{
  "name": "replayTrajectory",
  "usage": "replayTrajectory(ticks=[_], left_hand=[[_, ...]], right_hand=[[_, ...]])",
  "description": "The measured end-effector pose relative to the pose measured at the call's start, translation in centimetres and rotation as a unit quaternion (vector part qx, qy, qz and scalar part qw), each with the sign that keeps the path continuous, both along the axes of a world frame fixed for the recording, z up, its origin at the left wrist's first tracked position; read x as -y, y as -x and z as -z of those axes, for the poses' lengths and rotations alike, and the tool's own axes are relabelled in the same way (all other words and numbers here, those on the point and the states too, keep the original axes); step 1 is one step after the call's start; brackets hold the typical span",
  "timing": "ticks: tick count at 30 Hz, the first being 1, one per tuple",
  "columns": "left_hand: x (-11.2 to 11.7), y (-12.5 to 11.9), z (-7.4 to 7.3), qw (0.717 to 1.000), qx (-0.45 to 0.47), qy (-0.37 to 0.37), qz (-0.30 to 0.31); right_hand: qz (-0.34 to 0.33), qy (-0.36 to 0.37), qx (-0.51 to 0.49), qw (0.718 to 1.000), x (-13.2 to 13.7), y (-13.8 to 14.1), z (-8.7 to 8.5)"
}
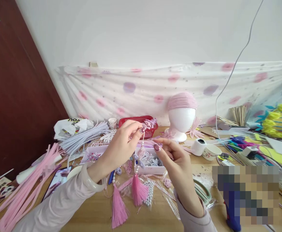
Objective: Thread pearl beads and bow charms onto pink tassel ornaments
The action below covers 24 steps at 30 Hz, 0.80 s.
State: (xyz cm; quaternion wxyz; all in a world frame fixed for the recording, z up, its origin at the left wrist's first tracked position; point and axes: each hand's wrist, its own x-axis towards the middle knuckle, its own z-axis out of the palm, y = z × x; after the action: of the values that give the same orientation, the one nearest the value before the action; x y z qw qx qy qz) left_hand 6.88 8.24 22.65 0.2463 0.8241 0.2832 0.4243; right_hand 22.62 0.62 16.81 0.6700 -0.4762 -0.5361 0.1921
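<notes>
My left hand (pixel 127 140) pinches the top of a beaded tassel pendant (pixel 139 191) between thumb and index finger. White beads, a pale pink flower and a bluish ornament run down its strand to a bright pink tassel at the bottom. My right hand (pixel 176 159) is close by on the right, thumb and index finger pressed together; whatever they hold is too fine to make out. A second pink tassel (pixel 118 207) lies on the table below my left wrist. Behind the pendant stands a white compartment box (pixel 152 170) with small flower parts.
A red basket (pixel 126 121) and a white foam head (pixel 181 117) wrapped in pink yarn stand at the back. Pink strips (pixel 32 190) and a phone (pixel 58 180) lie left. To the right are a thread spool (pixel 199 148), a paper cup (pixel 211 152) and green-handled scissors (pixel 203 190).
</notes>
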Motion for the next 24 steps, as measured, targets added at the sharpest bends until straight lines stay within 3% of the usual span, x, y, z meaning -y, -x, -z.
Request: replayTrajectory(ticks=[2,4,24], left_hand=[[0.0,0.1,0.2,0.998,-0.001,-0.063,-0.019],[0.2,0.2,0.3,0.997,-0.004,-0.08,-0.021],[-0.3,1.4,1.2,0.998,-0.004,-0.048,0.033]], right_hand=[[-0.013,-0.004,0.015,1.0,-0.8,0.5,-0.3],[-0.025,0.001,0.024,0.999,-1.6,0.9,-0.5],[-0.098,0.065,-0.033,0.992,-2.6,1.7,-0.4]])
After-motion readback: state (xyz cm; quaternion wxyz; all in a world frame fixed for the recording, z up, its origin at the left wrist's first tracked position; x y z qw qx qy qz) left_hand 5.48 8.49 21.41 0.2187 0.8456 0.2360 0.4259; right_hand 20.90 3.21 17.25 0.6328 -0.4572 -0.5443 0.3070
